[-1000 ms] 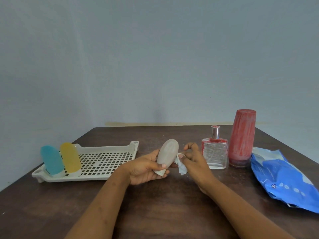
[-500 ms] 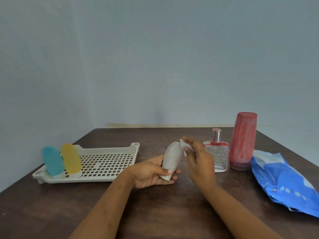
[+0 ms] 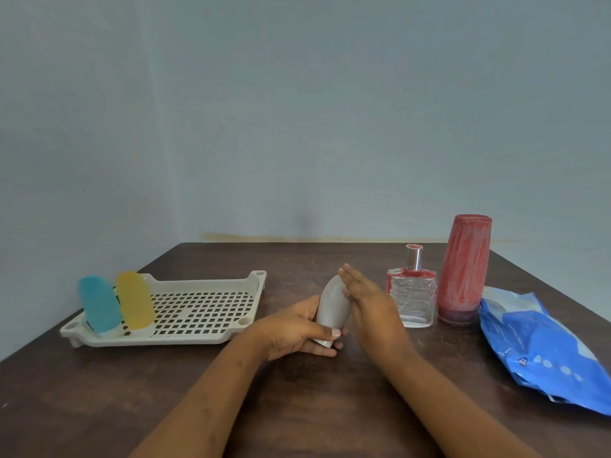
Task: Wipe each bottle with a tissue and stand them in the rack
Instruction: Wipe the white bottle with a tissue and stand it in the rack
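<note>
My left hand (image 3: 292, 328) grips a small grey bottle (image 3: 330, 304) near its cap end, tilted with the rounded end up, just above the table. My right hand (image 3: 370, 302) lies flat against the bottle's right side with its fingers straight; the tissue is hidden from view. A cream perforated rack (image 3: 198, 340) sits at the left, with a teal bottle (image 3: 98, 304) and a yellow bottle (image 3: 135, 300) standing at its left end. A clear glass perfume bottle (image 3: 411, 300) and a tall red bottle (image 3: 464, 269) stand to the right of my hands.
A blue tissue pack (image 3: 545, 348) lies at the table's right edge. The dark wooden table (image 3: 297, 408) meets a pale wall at the back and left. Most of the rack's grid right of the two bottles holds nothing.
My right hand went from pinching the white tissue at the bottle's top to lying flat along the bottle's side, and the tissue is no longer visible. The left hand kept its grip.
</note>
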